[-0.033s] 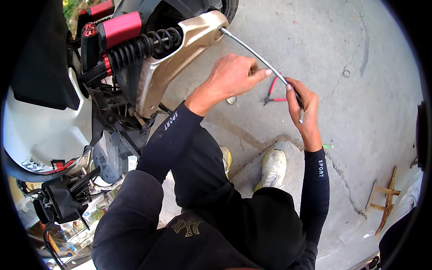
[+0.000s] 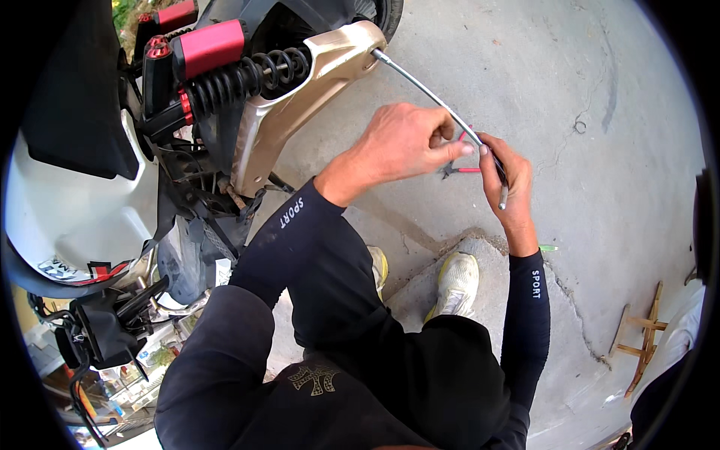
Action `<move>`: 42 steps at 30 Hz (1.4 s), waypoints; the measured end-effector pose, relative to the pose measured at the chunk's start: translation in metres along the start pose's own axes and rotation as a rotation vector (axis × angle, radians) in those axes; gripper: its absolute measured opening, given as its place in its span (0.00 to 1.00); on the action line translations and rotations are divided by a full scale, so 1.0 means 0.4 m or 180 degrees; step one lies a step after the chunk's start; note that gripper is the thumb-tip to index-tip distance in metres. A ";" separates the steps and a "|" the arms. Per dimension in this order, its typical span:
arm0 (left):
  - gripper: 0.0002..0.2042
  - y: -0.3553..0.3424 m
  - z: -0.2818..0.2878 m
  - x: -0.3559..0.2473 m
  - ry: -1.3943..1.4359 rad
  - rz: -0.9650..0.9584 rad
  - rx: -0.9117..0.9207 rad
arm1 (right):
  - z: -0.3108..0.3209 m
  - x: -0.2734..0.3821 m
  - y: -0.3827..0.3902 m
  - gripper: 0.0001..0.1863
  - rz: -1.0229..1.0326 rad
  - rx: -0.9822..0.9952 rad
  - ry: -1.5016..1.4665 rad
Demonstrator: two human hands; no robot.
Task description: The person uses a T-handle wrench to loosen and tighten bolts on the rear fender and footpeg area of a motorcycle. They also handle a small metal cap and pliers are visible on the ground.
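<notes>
A long, slim metal socket wrench (image 2: 429, 91) runs from a hole near the far end of a gold-coloured swingarm (image 2: 281, 112) down to my right hand (image 2: 511, 180). That hand is closed around the dark grip part of the wrench, and the metal tip sticks out below the fingers. My left hand (image 2: 401, 142) is beside the shaft, its fingers loosely curled and its thumb apart, pointing at my right hand. I see no grip by it on the wrench. Red-handled pliers (image 2: 469, 169) lie on the ground beyond, partly covered by my left hand.
To the left stands the motorbike with a white body panel (image 2: 82, 202), a black coil spring (image 2: 225, 84) and a red cylinder (image 2: 211, 49). A small wire ring (image 2: 579, 126) and a green object (image 2: 548, 247) lie on the concrete. A wooden frame (image 2: 643, 334) is at the right.
My left hand has moved right and slightly nearer, its thumb now close to my right hand. It covers more of the pliers. The view has shifted slightly; my right hand keeps its hold.
</notes>
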State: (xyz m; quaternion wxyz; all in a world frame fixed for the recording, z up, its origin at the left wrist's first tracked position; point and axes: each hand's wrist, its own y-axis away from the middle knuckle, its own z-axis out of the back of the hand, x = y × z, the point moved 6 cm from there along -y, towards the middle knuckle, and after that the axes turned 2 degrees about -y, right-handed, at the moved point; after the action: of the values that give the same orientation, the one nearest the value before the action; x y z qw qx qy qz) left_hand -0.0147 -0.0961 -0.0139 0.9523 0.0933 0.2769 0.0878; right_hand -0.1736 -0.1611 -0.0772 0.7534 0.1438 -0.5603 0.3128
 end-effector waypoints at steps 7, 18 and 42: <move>0.25 -0.021 -0.106 -0.204 0.0221 -0.2086 -0.1152 | 0.000 -0.003 0.032 0.11 0.1218 0.0254 0.0458; 0.15 -0.081 -0.158 -0.214 0.0288 -0.1289 -0.0667 | -0.028 -0.105 0.054 0.12 -0.1186 0.0154 -0.1870; 0.11 -0.205 -0.215 -0.215 0.0018 -0.0262 0.0188 | -0.060 -0.158 0.067 0.16 -0.2003 -0.0103 -0.3007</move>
State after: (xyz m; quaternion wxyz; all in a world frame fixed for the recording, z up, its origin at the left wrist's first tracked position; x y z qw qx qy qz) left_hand -0.1233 -0.1832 -0.0600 0.9511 0.1096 0.2858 0.0405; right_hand -0.1837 -0.1466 -0.1477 0.4800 0.4166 -0.7713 -0.0338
